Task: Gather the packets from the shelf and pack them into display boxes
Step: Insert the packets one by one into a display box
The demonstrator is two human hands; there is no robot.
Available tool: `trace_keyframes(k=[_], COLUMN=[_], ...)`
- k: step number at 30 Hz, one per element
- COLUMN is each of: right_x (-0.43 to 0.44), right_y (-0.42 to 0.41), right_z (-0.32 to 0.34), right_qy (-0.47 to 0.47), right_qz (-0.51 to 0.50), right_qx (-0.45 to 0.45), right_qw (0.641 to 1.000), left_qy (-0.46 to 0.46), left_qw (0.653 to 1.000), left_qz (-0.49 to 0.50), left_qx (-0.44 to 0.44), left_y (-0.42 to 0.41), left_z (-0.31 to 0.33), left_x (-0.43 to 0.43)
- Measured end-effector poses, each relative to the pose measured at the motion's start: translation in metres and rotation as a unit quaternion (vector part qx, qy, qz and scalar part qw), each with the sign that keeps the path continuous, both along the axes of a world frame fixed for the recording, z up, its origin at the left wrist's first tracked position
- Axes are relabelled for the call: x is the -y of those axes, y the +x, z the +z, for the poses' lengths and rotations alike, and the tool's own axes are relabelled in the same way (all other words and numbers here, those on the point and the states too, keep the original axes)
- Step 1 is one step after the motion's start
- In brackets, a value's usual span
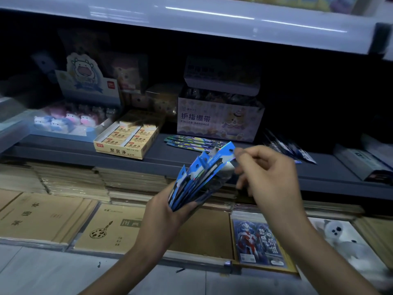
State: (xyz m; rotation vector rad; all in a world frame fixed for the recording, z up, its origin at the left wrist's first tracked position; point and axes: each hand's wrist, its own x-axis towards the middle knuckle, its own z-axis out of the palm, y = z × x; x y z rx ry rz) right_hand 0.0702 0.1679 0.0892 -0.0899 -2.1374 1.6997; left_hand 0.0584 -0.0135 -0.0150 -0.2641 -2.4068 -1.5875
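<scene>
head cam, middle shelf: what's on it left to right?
Tray of cow figurines → yellow eraser box → finger bandage box with loose blue packets lying in front of it → more loose packets → dark boxes at the far right.

A single head-worn wide-angle camera looked forward and down from the person's eye height, close to the dark grey shop shelf [161,154], with both forearms entering from the bottom edge. No second view shared the scene.
</scene>
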Motion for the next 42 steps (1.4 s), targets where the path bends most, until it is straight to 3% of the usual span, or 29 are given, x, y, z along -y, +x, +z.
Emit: trace_keyframes(k=[2,6,9,15,20,26,31,35,38,42], right_x=[0.000,-0.008,-0.030,-0.082,-0.117,-0.157,-0.173,-0.183,-0.203,-0.205], right_y=[0.004,0.010,0.013,0.021,0.025,0.043,0.052,0.040,0.029,0.034], right_z=[-0.010,-0.024,-0.023,-0.013,-0.023,-0.005,-0.009,-0.014,-0.027,-0.032], right_qy=[-0.006,0.097,0.117,0.039,-0.102,-0.275,-0.154,-0.031,-0.024,-0.015], right_qz=[0.020,-0.002,-0.021,-0.039,0.006,0.082,0.049,0.003,-0.021,-0.032], right_qx=[0.017,0.021,-0.003,-0.059,0.007,0.027,-0.060,-0.029,0.051,-0.003], right_qw=[1.000,0.995,0.993,0.997,0.995,0.958,0.985,0.999,0.998,0.999], left_qy=[0.002,-0.002,0.004,0.052,0.079,0.082,0.077,0.060,0.057,0.062], left_qw=[1.000,0.999,0.998,0.991,0.985,0.978,0.974,0.980,0.982,0.982], left_qz=[-0.009,-0.043,-0.062,-0.074,-0.073,-0.095,-0.134,-0.131,-0.125,-0.129], left_qx=[-0.002,-0.001,0.019,0.100,0.134,0.165,0.168,0.138,0.127,0.124], left_y=[0.001,0.003,0.001,-0.003,-0.006,-0.006,0.000,-0.001,0.001,0.003], left_z=[0.000,0.001,-0.002,-0.010,-0.017,-0.018,-0.014,-0.019,-0.019,-0.019], left_x=[-0.009,-0.030,-0.043,-0.067,-0.084,-0.099,-0.110,-0.109,-0.110,-0.111])
